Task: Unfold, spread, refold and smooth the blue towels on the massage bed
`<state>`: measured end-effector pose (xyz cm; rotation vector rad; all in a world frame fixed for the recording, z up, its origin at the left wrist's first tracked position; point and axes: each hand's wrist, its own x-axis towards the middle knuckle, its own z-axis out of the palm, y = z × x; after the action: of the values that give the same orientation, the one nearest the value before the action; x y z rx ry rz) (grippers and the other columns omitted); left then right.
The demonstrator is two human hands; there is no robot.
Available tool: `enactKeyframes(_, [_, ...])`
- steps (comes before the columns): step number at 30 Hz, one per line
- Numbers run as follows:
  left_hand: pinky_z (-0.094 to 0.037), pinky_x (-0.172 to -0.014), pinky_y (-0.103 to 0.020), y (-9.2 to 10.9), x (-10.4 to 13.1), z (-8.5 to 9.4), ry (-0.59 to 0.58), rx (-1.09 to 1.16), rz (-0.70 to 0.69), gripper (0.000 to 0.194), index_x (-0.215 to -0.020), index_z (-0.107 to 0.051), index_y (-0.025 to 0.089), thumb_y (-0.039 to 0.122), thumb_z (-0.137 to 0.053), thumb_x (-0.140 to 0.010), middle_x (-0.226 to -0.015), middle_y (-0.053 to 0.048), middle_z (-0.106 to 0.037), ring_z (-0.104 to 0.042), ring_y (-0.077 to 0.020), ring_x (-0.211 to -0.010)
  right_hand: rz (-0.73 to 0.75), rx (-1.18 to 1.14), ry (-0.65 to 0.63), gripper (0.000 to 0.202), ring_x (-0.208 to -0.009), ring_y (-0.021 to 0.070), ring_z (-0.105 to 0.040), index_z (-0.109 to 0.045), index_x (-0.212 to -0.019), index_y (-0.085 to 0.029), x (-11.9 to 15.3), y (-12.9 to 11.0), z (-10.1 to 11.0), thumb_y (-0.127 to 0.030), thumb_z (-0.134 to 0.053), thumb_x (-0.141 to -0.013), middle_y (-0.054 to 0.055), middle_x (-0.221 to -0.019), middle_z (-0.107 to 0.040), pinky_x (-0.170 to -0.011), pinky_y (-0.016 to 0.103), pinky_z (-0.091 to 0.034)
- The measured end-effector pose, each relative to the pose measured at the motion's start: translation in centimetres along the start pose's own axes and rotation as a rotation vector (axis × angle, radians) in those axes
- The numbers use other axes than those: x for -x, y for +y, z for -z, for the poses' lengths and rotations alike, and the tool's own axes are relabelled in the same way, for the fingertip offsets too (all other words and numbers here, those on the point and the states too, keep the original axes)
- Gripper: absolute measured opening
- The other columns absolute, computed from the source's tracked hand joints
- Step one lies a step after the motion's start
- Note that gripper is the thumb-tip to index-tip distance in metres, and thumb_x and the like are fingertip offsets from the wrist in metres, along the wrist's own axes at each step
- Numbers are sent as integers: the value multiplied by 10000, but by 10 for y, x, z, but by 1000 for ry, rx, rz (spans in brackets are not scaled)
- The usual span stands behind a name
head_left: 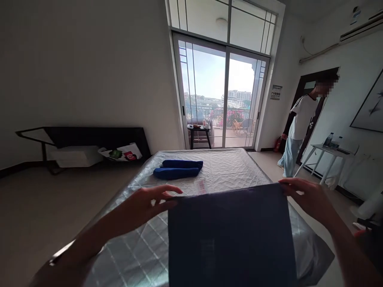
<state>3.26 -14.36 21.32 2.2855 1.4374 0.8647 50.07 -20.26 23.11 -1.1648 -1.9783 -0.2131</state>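
Observation:
A dark navy, cloth-like rectangle (230,235) hangs in front of me, its top edge slightly higher on the right. At its upper left corner, my left hand (157,199) grips the edge between thumb and fingers. My right hand (301,191) pinches the upper right corner. A faint mark shows on the dark face, too dim to read. Behind it lies a bed or mattress (230,167) under a shiny, quilted silver-white cover. Two blue rolled or folded bundles (176,172) rest on that cover, beyond my left hand. The lower part of the navy piece runs out of view.
A small dark stool (200,129) stands by the glass sliding door (224,95). At the right, a person (302,115) stands near a white table (335,150) with bottles. A black bench-like frame (98,137) sits along the left wall, with a white box (76,156) beneath.

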Motion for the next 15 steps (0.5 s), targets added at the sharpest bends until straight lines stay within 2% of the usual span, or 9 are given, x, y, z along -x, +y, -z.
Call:
enactKeyframes(2, [-524,-540,-260,-7,-50,-12,-190,124,2,394,-868,-772,250,583,-658,-690,-726,-6,-770,-637,-168,-568,-135,-78,-147,175,-615,163,-734,-744,-997,-275,-30,31,-28,-352,-597,-941,-28,-753,-766,-577,251,-586])
enactKeyframes(3, [-516,-528,-263,-13,-76,-17,-231,178,15,392,-843,-764,228,567,-675,-669,-714,-22,-765,-640,-177,-574,-201,-91,-188,164,-625,168,-738,-745,-970,-261,-49,45,-41,-321,-597,-932,-33,-723,-760,-612,262,-591])
enactKeyframes(5, [-486,-480,-263,-23,-128,-24,-195,236,65,382,-799,-749,191,529,-713,-624,-643,-34,-734,-620,-177,-530,-293,-73,-194,135,-653,178,-743,-746,-923,-231,-92,71,-65,-274,-619,-905,-31,-686,-751,-690,284,-592])
enactKeyframes(6, [-479,-471,-261,-28,-152,-25,-121,242,82,370,-794,-745,176,502,-726,-620,-619,-33,-720,-611,-171,-509,-315,-57,-165,131,-681,186,-746,-746,-920,-219,-116,82,-75,-267,-626,-898,-21,-695,-753,-716,293,-588])
enactKeyframes(8, [-493,-489,-260,-34,-196,-24,113,260,92,341,-813,-738,152,452,-725,-650,-633,-33,-717,-619,-160,-505,-332,-32,-82,140,-755,210,-750,-746,-947,-211,-163,97,-88,-271,-628,-902,11,-751,-765,-751,319,-582])
enactKeyframes(11, [-565,-646,-284,-45,-246,-25,453,329,46,273,-887,-729,144,362,-688,-729,-753,-35,-755,-698,-171,-641,-326,-7,41,172,-861,231,-746,-733,-1031,-245,-221,114,-100,-298,-601,-934,34,-838,-772,-841,367,-563])
enactKeyframes(13, [-575,-793,-307,-56,-266,-36,574,337,9,233,-902,-726,155,318,-695,-737,-818,-28,-773,-730,-184,-774,-309,7,105,209,-913,223,-741,-722,-1077,-239,-241,127,-110,-314,-567,-959,44,-904,-774,-909,367,-535])
enactKeyframes(15, [-553,-896,-311,-73,-277,-60,583,301,8,218,-912,-725,165,307,-701,-748,-906,-34,-787,-732,-192,-896,-327,34,120,245,-949,210,-731,-714,-1111,-207,-242,145,-129,-307,-538,-973,65,-972,-772,-940,343,-513])
